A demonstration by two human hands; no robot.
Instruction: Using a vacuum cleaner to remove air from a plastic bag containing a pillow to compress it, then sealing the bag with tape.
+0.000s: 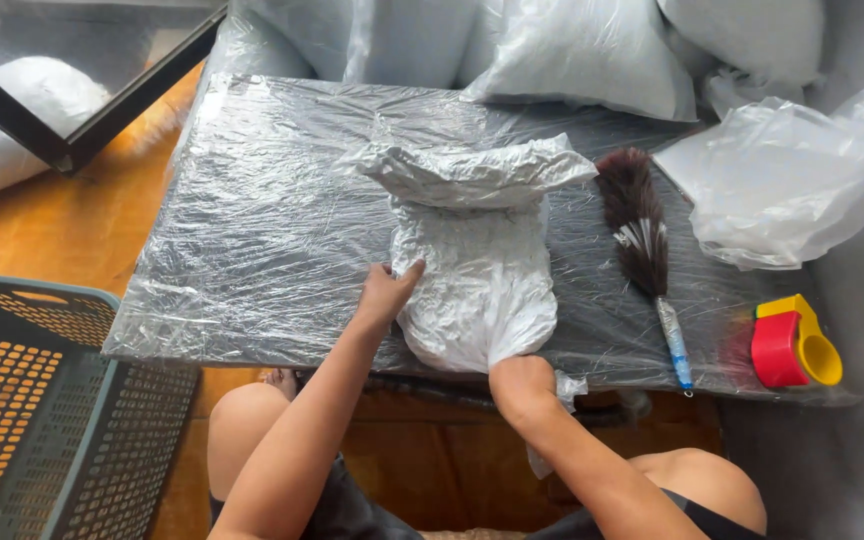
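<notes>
- At the centre of the head view, a stuffed white plastic bag (477,275) lies on a low table (252,210) wrapped in clear plastic film.
- Bag condition: the plastic is crinkled; the far end is folded over into a wide flap across the top; the near end narrows toward the table's lower edge.
- Left hand (387,290): rests against the left side of the bag, thumb raised along the plastic, fingers pressed flat. It touches the bag without gripping it.
- Right hand (522,385): closed in a fist around the gathered near end of the bag at the table's lower edge; a loose tail of plastic hangs below the fist.
- The two hands are apart, one on each side of the bag's lower half.
- Right of the bag: a feather duster (642,245) with dark plumes and a blue-and-clear handle lies on the table, near the bag but not touching it.
- Lower right of the frame: a red and yellow tape dispenser (792,345) sits at the table's edge.
- Upper right: a loose clear plastic bag (792,180) lies crumpled on the table.
- Top of the frame: several filled white bags (592,55) are stacked behind the table.
- Lower left: a grey perforated plastic basket (42,400) stands on the wooden floor (52,220).
- Bottom centre: the person's bare knees are visible beneath the forearms.
</notes>
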